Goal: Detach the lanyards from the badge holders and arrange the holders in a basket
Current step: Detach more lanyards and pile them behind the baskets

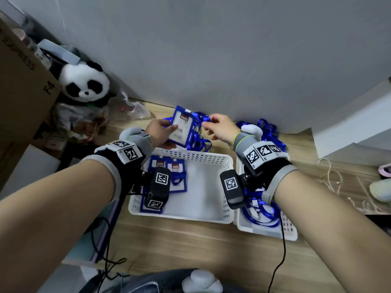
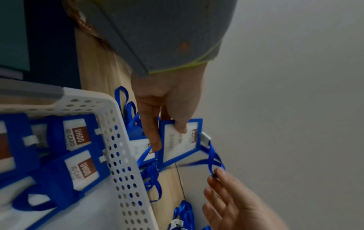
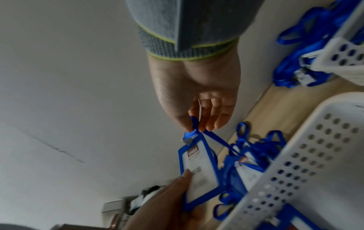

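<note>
My left hand [image 1: 169, 134] grips a blue badge holder [image 1: 182, 127] with a white card, raised above the far rim of the white basket [image 1: 190, 153]. Its thumb lies on the card face in the left wrist view, on the holder [image 2: 181, 144]. My right hand [image 1: 206, 123] pinches the blue lanyard [image 1: 201, 117] where it meets the holder's clip. The right wrist view shows the lanyard [image 3: 194, 124] pinched between thumb and fingertips, still joined to the holder [image 3: 201, 171]. Several holders [image 1: 175, 168] lie flat in the basket. More holders with lanyards [image 1: 198, 142] are heaped behind it.
A second white basket [image 1: 289, 229] at the right holds loose blue lanyards [image 1: 260, 210]. More lanyards [image 1: 268, 130] lie by the grey wall. A panda plush [image 1: 84, 83] and a cardboard box [image 1: 23, 85] stand at the left. Pale string [image 1: 330, 176] lies on the wooden table's right.
</note>
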A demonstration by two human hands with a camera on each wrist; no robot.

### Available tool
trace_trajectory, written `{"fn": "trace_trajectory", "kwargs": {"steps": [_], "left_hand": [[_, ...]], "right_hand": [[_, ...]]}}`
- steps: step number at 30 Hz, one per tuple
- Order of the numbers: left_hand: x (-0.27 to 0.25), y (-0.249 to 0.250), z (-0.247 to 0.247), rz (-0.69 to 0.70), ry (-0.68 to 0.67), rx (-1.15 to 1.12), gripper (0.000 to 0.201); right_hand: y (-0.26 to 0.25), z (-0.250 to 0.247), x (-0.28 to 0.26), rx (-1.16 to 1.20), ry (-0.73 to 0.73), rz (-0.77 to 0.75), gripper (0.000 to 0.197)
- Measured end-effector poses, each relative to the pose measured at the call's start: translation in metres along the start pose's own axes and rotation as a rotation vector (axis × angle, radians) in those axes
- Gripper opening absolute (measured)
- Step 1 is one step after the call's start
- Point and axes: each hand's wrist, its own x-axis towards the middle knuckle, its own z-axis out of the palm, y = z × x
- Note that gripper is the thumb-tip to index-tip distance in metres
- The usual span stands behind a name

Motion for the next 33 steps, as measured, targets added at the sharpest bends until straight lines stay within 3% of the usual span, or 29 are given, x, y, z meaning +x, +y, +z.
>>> {"fn": "trace_trajectory", "kwargs": {"steps": [2, 7, 13, 15, 17, 19, 21, 22, 24, 27, 33], "left_hand": [[0.015, -0.005, -0.001, -0.019, 0.052, 0.051, 0.030], [0.041, -0.008, 0.004, -0.111, 0.017, 0.078, 0.029], [0.059, -0.021, 0.004, -0.160, 0.000, 0.187, 0.023], [0.057, -0.020, 0.001, -0.112, 0.046, 0.137, 0.021], [0.049, -0.019, -0.001, -0.080, -0.035, 0.047, 0.011], [0.037, -0.018, -0.005, -0.148, -0.282, -0.020, 0.013], [0.027, -0.024, -0.008, -0.254, -0.525, 0.067, 0.020], [0.024, -0.031, -0.009, -0.296, -0.584, 0.131, 0.022], [0.018, -0.045, -0.007, -0.367, -0.568, 0.214, 0.023], [0.014, -0.062, -0.006, -0.432, -0.437, 0.251, 0.023], [0.010, -0.061, -0.001, -0.406, -0.296, 0.276, 0.020]], "right_hand": [[0.012, 0.005, 0.015, -0.009, -0.014, 0.071, 0.024], [0.027, 0.015, 0.031, 0.115, -0.075, 0.241, 0.003], [0.043, 0.036, 0.017, -0.048, -0.529, 0.360, 0.025], [0.056, 0.053, 0.015, -0.190, -0.588, 0.442, 0.026], [0.070, 0.070, 0.015, -0.284, -0.551, 0.492, 0.026], [0.081, 0.081, 0.016, -0.289, -0.461, 0.517, 0.028], [0.088, 0.090, 0.018, -0.250, -0.389, 0.535, 0.030], [0.091, 0.094, 0.018, -0.230, -0.369, 0.537, 0.031], [0.094, 0.098, 0.017, -0.226, -0.364, 0.503, 0.030], [0.099, 0.096, 0.015, -0.283, -0.398, 0.462, 0.022], [0.100, 0.073, 0.005, -0.239, -0.313, 0.408, 0.012]]}}
